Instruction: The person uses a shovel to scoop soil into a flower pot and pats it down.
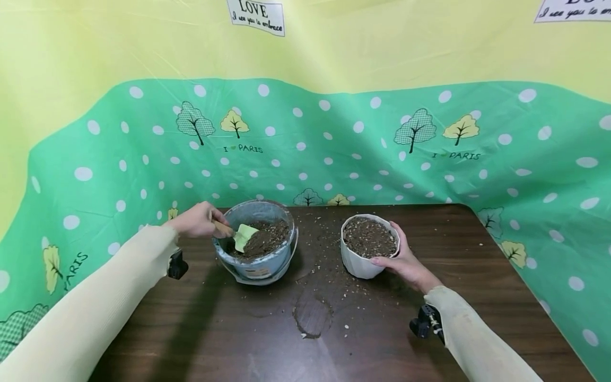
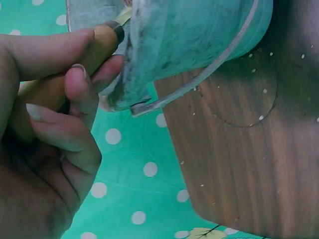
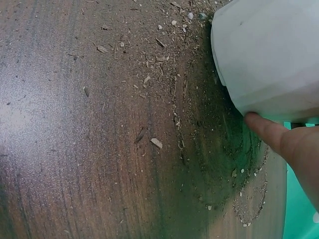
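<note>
My left hand [image 1: 202, 220] grips the wooden handle [image 2: 102, 47] of a small trowel, fingers curled round it. The trowel's pale green blade [image 1: 244, 237] reaches into a blue-grey bucket [image 1: 255, 268], against the dark soil [image 1: 272, 239] inside. To the right stands a white faceted flower pot [image 1: 358, 260], upright and filled nearly to its rim with speckled soil [image 1: 369, 237]. My right hand [image 1: 406, 260] holds this pot from its right side, thumb on the near side and fingers round the far side. In the right wrist view one digit touches the pot's wall [image 3: 269, 64].
Both vessels stand near the back of a dark wooden table [image 1: 267, 339]. Crumbs of soil and pale bits lie scattered between them, with a ring of dirt [image 1: 312, 335] in front. The bucket's handle [image 2: 199, 82] hangs down its side. A green and yellow printed cloth [image 1: 329, 148] hangs behind.
</note>
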A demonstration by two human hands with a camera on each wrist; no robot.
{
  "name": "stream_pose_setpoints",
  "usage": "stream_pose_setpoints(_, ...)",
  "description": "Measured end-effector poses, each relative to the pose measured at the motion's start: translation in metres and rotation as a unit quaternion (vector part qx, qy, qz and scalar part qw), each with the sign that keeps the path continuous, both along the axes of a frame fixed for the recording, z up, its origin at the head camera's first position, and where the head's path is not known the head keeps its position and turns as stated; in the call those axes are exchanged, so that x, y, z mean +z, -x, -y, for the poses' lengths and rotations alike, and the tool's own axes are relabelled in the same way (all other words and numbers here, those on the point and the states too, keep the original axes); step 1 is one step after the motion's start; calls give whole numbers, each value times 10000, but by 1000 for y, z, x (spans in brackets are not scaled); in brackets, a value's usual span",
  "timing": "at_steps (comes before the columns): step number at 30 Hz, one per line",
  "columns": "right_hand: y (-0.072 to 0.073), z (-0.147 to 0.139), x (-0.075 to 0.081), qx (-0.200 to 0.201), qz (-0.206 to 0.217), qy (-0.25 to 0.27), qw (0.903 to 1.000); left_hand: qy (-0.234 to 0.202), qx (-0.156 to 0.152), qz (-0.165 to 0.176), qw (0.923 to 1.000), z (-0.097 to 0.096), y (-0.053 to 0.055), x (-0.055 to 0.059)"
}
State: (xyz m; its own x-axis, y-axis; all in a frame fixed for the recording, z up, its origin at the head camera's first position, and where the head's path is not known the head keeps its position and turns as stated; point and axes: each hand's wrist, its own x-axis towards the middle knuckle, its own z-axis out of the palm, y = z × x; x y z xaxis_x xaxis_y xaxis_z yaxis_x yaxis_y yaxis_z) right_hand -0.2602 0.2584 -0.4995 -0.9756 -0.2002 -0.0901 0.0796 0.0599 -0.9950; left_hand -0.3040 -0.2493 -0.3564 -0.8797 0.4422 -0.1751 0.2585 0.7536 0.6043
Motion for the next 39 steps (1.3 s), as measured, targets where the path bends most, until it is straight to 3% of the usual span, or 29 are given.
stream_pose_setpoints(4,0,0,1,-40,-41,-37,10000,-198,121,344,9991,1,-6,-3)
stream_pose_setpoints(8,0,1,1,-20,-49,-49,10000,-484,468,716,9952,-1,-10,-11)
stream_pose_setpoints(13,0,2,3,-7,-11,-113,9999,-769,739,909,9901,-4,-16,-18)
stream_pose_setpoints(29,0,1,1,35,121,-96,9999,-1028,1514,727,9804,-14,-27,-34)
stream_pose_setpoints(33,-2,3,0,73,152,-71,9998,-1038,1653,788,9776,-13,-32,-32)
stream_pose_setpoints(39,-2,2,3,27,50,18,10000,-1420,1809,754,9703,-11,-37,-28)
